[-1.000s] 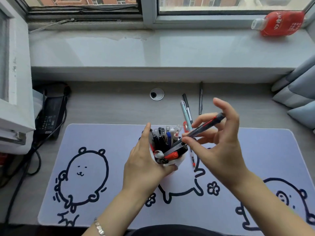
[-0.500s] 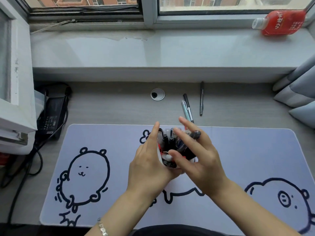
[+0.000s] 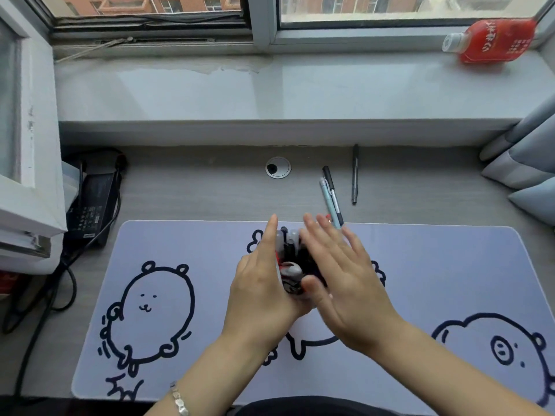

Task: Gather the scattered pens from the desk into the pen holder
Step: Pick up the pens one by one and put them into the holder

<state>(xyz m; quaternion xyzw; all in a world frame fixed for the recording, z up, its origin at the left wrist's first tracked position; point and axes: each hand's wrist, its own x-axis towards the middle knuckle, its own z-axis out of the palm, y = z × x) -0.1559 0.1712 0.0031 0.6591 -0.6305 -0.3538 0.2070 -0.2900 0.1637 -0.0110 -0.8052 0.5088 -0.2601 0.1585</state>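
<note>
Lilac desk mat nearest, carrying the pen holder, almost hidden: left hand wrapped round its left side to steady it, right hand spread flat and empty over its crammed top, probably to settle the load. Just beyond the holder, on grey desk, three pens left: pale blue pen touching black-capped pen, dark pen further right, apart; a red tip beside the right fingertips, unclear. Farthest beyond the holder, right, red bottle on its side, white label script unreadable.
</note>
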